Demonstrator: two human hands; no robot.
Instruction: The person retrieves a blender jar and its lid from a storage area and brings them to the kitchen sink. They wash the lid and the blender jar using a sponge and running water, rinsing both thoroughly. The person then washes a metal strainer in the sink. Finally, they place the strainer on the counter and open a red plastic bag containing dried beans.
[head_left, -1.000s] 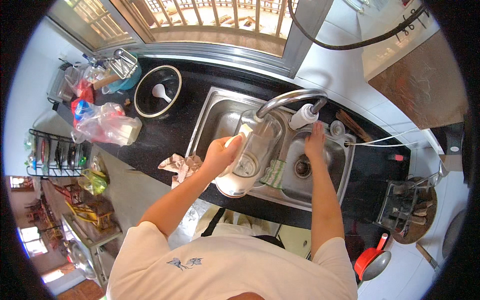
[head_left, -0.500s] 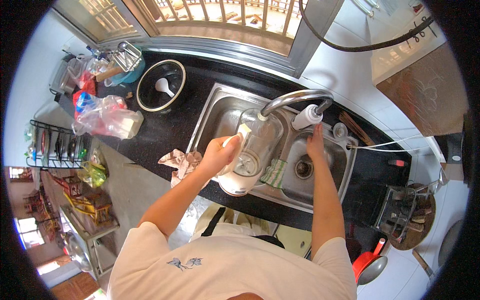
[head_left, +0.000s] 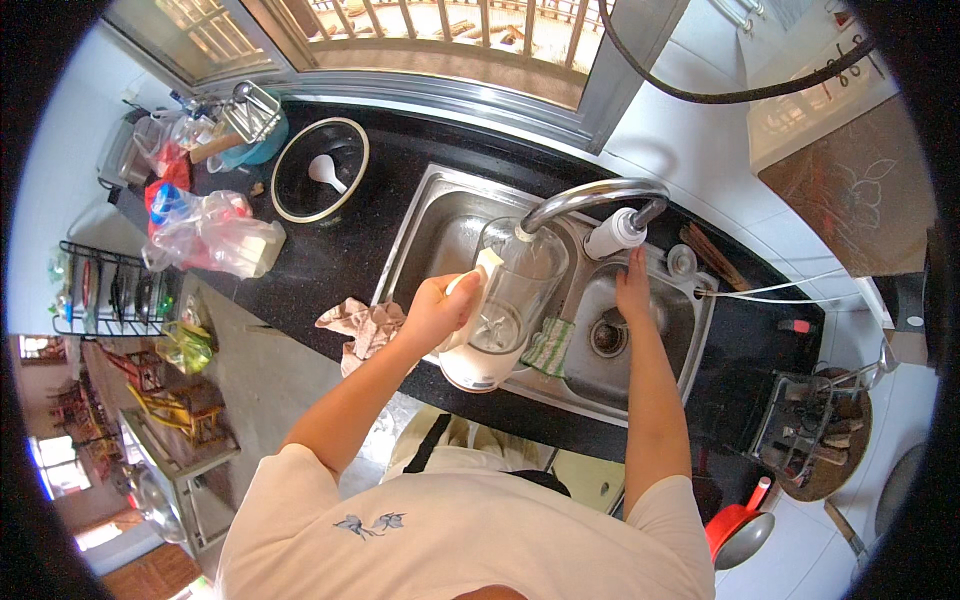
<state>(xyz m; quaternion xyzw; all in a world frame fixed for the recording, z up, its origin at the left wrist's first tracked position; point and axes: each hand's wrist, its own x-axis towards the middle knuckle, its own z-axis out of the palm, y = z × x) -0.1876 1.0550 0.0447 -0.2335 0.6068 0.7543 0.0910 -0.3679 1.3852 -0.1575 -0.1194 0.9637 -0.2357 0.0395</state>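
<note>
My left hand [head_left: 438, 308] grips the white handle of a clear blender jug [head_left: 505, 305] with a white base, held tilted over the left basin of the steel double sink [head_left: 415, 235]. The jug's open mouth sits right under the curved steel tap [head_left: 585, 195]. My right hand [head_left: 633, 288] reaches up to the white filter nozzle [head_left: 615, 233] on the tap's end, fingers touching just below it, over the right basin with its drain [head_left: 607, 337]. A green-striped cloth [head_left: 547, 346] hangs on the divider between the basins.
A crumpled rag [head_left: 362, 326] lies on the black counter [head_left: 320, 265] left of the sink. Farther left are a dark bowl with a white spoon [head_left: 320, 180], plastic bags [head_left: 210, 235] and a teal container. A wire rack [head_left: 815, 435] and red-handled ladle [head_left: 740, 525] stand at the right.
The jug has stayed under the tap in my left hand. My right hand has stayed by the nozzle, shifting only slightly.
</note>
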